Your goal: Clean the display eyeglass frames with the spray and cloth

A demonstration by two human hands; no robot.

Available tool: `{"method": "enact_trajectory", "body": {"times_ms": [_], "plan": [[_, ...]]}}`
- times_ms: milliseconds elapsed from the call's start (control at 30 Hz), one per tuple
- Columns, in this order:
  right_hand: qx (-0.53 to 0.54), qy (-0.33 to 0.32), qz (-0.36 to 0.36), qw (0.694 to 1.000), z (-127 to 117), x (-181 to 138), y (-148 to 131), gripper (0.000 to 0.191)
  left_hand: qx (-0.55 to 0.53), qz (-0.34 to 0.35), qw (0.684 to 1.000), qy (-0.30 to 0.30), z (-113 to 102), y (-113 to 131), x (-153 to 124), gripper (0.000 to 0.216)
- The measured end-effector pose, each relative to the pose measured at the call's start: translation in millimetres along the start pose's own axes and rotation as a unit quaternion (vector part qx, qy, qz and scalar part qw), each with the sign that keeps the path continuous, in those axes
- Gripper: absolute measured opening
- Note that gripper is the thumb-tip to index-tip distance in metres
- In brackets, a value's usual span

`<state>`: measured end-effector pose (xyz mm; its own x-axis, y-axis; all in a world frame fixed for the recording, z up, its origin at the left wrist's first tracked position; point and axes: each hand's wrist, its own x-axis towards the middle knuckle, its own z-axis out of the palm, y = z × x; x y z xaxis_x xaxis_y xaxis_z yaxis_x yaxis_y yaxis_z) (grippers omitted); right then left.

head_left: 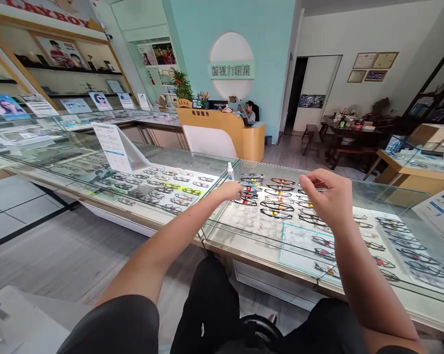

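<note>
Glass display case (244,254) of eyeglass frames (277,204) under left hand (231,190).

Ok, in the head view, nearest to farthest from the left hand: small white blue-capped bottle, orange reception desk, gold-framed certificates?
1. Small white blue-capped bottle, just beyond the left hand on the glass counter.
2. Orange reception desk, across the aisle behind.
3. Gold-framed certificates, far right wall.

Teal wall (273,59) with round sign (231,66), yellow reception desk (225,132), glass display counters (192,160), grey plank floor (59,246), framed certificates (372,66) on white wall (336,34), possibly a dark table (350,132) far right.
</note>
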<state>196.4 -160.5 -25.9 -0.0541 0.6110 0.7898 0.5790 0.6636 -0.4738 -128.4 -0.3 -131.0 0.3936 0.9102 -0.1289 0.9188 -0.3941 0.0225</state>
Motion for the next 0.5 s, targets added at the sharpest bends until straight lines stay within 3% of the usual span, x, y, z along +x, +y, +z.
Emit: {"method": "enact_trajectory", "body": {"times_ms": [267, 400, 500], "plan": [[-0.024, -0.031, 0.041, 0.998, -10, -18, 8, 0.030, -0.073, 0.032, 0.997, 0.013, -3, 2, -4, 0.014], [-0.048, -0.042, 0.062, 0.996, -10, -24, 31, 0.033, -0.122, 0.043, 0.991, 0.032, -27, -7, -16, 0.027], [-0.052, -0.040, 0.075, 0.995, 3, -20, 57, 0.036, -0.281, 0.067, 0.952, 0.101, -47, 4, -17, 0.041]]}}
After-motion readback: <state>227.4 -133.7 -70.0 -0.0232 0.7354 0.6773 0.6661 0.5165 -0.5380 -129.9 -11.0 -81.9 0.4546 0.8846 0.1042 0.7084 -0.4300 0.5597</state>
